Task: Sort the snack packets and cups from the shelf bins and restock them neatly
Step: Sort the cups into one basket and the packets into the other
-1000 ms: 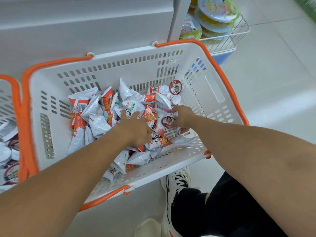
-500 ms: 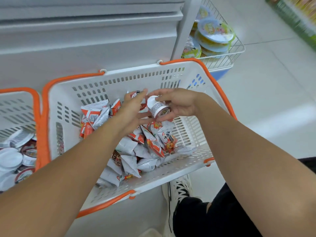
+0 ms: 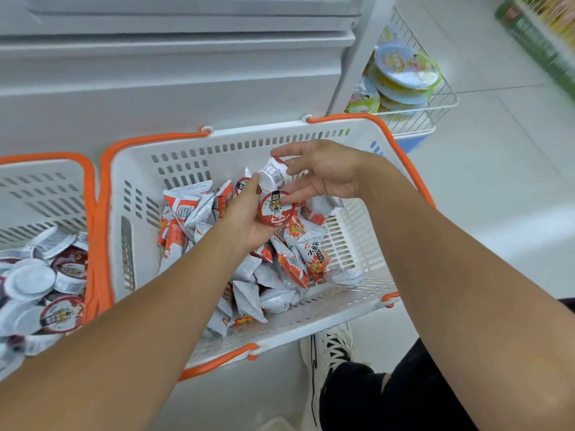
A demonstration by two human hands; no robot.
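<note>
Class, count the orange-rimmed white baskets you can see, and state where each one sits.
2. The packet basket sits centre, under both hands; the cup basket sits at its left, cut by the frame edge. Others may lie out of view.

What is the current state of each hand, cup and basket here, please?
Left hand: palm up, holding the tiger-lid cup.
Right hand: fingers pinching the white cup, tipped sideways.
Middle basket: part-filled with packets.
Left basket: holds sealed cups.
</note>
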